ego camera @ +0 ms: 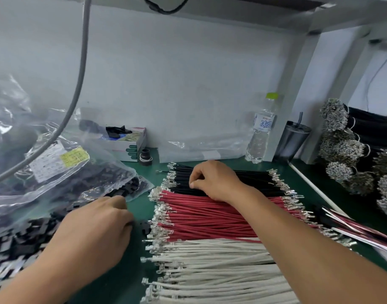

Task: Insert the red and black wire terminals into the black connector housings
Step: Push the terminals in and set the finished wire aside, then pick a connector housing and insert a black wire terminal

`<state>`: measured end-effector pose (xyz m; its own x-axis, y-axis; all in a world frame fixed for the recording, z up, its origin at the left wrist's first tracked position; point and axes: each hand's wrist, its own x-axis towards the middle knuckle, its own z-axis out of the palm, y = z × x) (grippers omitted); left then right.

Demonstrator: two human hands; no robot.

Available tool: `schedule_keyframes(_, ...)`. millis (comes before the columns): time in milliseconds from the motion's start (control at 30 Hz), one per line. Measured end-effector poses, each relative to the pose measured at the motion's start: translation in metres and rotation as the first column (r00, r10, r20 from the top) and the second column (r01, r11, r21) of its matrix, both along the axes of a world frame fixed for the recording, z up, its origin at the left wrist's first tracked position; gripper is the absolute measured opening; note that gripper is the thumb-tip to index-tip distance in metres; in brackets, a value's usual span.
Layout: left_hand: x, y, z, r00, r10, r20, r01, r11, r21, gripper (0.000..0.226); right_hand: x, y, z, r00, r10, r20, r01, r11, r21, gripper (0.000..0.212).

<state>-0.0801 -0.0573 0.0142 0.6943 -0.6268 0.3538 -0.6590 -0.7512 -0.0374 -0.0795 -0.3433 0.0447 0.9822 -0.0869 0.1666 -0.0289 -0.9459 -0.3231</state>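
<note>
Black wires (pixel 249 179) with metal terminals lie at the far side of a spread on the green mat. Red wires (pixel 210 218) lie beside them, nearer me. My right hand (pixel 214 179) rests on the black wires with fingers curled, pinching at one of them. My left hand (pixel 96 227) reaches into a heap of black connector housings (pixel 23 240) at the left; its fingertips curl at the heap's edge, and what they hold is hidden. One loose housing (pixel 145 226) lies just right of that hand.
White wires (pixel 218 266) fill the near part of the spread. A clear bag of housings (pixel 67 172) lies at the left. A small box (pixel 126 141), water bottle (pixel 261 130) and dark cup (pixel 294 139) stand at the back wall. Bundled wire rolls (pixel 352 150) stack at right.
</note>
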Motion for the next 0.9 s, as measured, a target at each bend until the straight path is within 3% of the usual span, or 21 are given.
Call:
schedule_keyframes(100, 0.004, 0.004, -0.002, 0.999, 0.005, -0.034, -0.006, 1.0, -0.028, 0.029, -0.004, -0.002, -0.002, 0.996, 0.009, 0.091, -0.001, 0.996, -0.09, 0.005)
schedule_keyframes(200, 0.003, 0.002, 0.0, 0.998, 0.043, -0.047, -0.046, 0.997, -0.06, 0.03, -0.007, -0.002, -0.002, 0.998, 0.053, 0.027, -0.05, 0.995, -0.09, 0.007)
schedule_keyframes(300, -0.003, -0.001, 0.003, 0.998, 0.058, -0.024, -0.06, 0.992, -0.111, 0.045, -0.007, -0.001, 0.002, 0.999, 0.05, -0.017, -0.051, 0.993, -0.102, 0.006)
schedule_keyframes(500, -0.012, -0.008, 0.011, 0.997, 0.063, 0.046, -0.043, 0.938, -0.345, 0.035, -0.025, -0.001, 0.018, 0.958, 0.121, 0.259, -0.033, 0.947, -0.319, 0.009)
schedule_keyframes(667, -0.013, -0.009, 0.012, 1.0, 0.022, -0.017, -0.028, 0.835, -0.55, 0.041, -0.061, 0.005, 0.051, 0.801, 0.177, 0.573, 0.158, 0.86, -0.486, 0.023)
schedule_keyframes(767, -0.015, -0.014, 0.011, 0.996, -0.069, -0.054, 0.012, 0.721, -0.693, 0.034, -0.089, 0.019, 0.048, 0.705, 0.243, 0.667, 0.146, 0.87, -0.471, 0.028)
schedule_keyframes(900, -0.026, -0.021, 0.019, 0.905, -0.348, -0.244, -0.079, 0.425, -0.902, 0.034, -0.12, 0.04, 0.02, 0.667, 0.244, 0.704, 0.057, 0.926, -0.374, 0.013)
